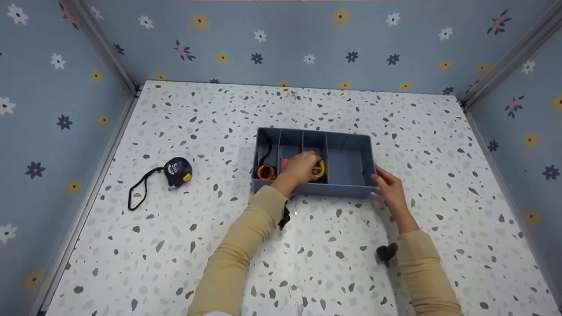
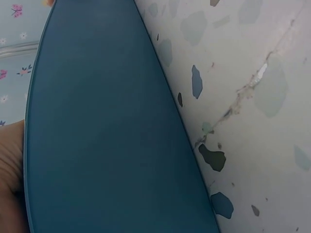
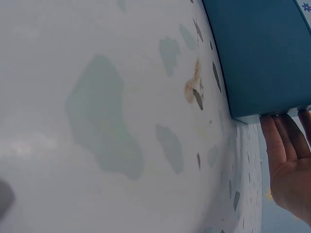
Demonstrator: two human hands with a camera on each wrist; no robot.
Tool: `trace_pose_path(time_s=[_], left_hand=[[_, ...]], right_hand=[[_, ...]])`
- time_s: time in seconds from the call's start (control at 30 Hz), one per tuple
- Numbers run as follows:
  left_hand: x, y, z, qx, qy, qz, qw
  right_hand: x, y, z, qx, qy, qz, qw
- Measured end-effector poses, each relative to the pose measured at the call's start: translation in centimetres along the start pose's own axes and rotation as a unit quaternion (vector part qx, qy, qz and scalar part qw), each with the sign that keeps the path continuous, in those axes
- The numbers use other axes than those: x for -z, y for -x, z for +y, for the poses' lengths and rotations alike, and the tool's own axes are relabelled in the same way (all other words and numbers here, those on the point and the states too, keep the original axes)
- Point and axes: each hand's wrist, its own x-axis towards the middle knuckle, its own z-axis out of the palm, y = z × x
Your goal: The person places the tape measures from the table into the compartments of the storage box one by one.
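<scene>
yellow tape measure [image 1: 319,168], between hands [image 1: 300,166], touching left

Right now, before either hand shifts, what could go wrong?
The left hand holds the yellow tape measure in a narrow compartment, so its fingers might scrape a divider. The right hand touches the right end of the tray; a push there could slide it. The left wrist crosses the front rim close to the orange tape measure, so it might knock it or snag its black strap.
</scene>
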Motion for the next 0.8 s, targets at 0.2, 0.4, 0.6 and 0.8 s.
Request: trace_pose_path(time_s=[0.2,0.4,0.6,0.8], left_hand=[[-0.11,-0.18,-0.03,0.008,-0.01,-0.001,0.9999],[-0.13,-0.21,0.08,0.019,-0.016,-0.008,0.9997],[-0.04,-0.22,0.34,0.029,-0.031,-0.012,0.999],[0.11,-0.1,0.44,0.029,-0.024,0.003,0.9993]], right_hand=[[-0.03,-0.1,0.02,-0.008,0.0,-0.001,1.0],[-0.02,-0.13,-0.02,-0.013,-0.003,0.0,1.0],[-0.01,-0.05,-0.08,-0.003,-0.003,0.0,1.0],[-0.04,0.15,-0.15,0.008,-0.013,-0.006,1.0]])
